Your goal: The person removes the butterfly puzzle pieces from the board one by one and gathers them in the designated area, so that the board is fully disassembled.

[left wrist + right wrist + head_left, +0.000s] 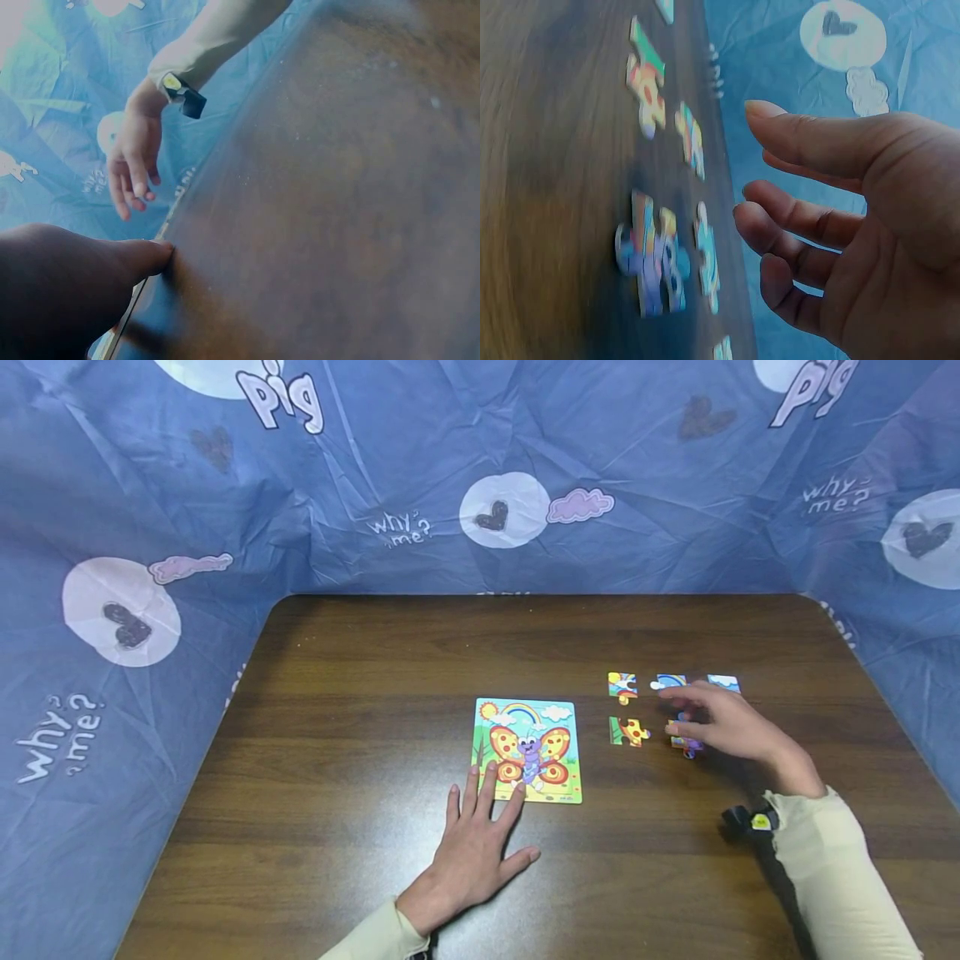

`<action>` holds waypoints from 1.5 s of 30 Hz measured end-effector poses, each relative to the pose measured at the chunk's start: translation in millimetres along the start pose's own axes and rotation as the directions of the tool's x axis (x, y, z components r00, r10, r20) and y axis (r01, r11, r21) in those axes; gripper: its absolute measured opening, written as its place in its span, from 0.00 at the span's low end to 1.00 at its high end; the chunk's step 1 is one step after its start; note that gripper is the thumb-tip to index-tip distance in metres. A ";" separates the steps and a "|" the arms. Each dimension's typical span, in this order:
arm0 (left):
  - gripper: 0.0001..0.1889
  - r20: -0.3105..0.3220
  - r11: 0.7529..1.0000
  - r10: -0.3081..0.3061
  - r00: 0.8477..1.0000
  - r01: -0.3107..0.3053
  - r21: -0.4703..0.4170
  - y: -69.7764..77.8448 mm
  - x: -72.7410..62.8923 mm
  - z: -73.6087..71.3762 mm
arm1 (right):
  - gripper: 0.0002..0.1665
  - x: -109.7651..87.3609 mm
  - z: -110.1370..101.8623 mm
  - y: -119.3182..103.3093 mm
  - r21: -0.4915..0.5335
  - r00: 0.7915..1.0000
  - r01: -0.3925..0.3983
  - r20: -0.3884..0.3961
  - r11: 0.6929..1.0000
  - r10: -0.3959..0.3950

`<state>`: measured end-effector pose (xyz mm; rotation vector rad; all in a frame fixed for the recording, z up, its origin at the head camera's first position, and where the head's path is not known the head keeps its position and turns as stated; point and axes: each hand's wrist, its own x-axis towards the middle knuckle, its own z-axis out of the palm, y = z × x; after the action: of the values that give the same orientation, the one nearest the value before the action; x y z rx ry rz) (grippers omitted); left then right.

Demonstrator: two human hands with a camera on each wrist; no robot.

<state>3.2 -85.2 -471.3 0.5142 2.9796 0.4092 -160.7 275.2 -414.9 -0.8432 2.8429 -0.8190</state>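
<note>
A square butterfly puzzle board (527, 735) lies flat on the table, with a sun, rainbow and clouds printed across its top. My left hand (472, 852) lies palm down with fingers spread, several fingertips on the board's lower edge. Above the loose puzzle pieces to the right hovers my right hand (727, 722). Its fingers are loosely bent, and the right wrist view shows nothing between them and the thumb. Near it are a purple piece (656, 262), a rainbow piece (671, 681) and a partly covered cloud piece (723, 681).
Left of those sit a sun piece (622, 685) and an orange wing piece (628, 732). The brown wooden table (360, 693) has a patterned blue cloth (420, 443) standing behind it and along its sides. A black device (750, 820) is strapped at the right wrist.
</note>
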 end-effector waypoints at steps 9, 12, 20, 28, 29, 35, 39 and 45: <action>0.41 0.009 1.000 -0.005 1.000 0.005 -0.002 0.2 0.3 -0.3 | 0.28 15.9 10.1 -22.9 0.058 0.999 -0.034 0.044 0.998 0.032; 0.41 0.010 1.000 -0.004 1.000 0.004 -0.004 0.3 0.4 -0.2 | 0.27 22.3 14.1 -29.8 0.058 0.998 -0.022 0.054 0.998 0.018; 0.41 0.009 1.000 -0.004 1.000 0.004 -0.009 0.1 0.6 0.0 | 0.28 39.1 28.2 -46.2 0.100 0.994 0.023 0.105 0.995 -0.034; 0.41 0.005 1.000 -0.001 1.000 0.001 -0.009 0.3 0.6 -0.5 | 0.28 53.9 51.5 -66.3 0.096 0.988 0.079 0.125 0.992 -0.091; 0.41 0.007 1.000 -0.001 1.000 0.001 -0.010 0.4 0.7 -0.7 | 0.28 55.3 53.6 -69.1 0.099 0.987 0.079 0.135 0.992 -0.092; 0.41 0.021 1.000 -0.005 1.000 0.006 -0.010 0.4 1.1 -1.4 | 0.28 62.8 63.7 -85.2 0.121 0.977 0.078 0.187 0.990 -0.100; 0.41 0.025 1.000 -0.005 1.000 0.005 -0.010 0.3 1.3 -1.3 | 0.28 65.9 69.9 -92.5 0.113 0.972 0.072 0.217 0.991 -0.095; 0.41 0.016 1.000 -0.001 1.000 0.001 -0.005 0.1 0.8 -0.8 | 0.30 66.7 79.1 -97.3 0.088 0.966 0.052 0.249 0.995 -0.072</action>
<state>2.3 -85.0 -470.5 0.5134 2.9626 0.4103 -153.4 133.9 -427.4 -0.9546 2.5578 -0.7671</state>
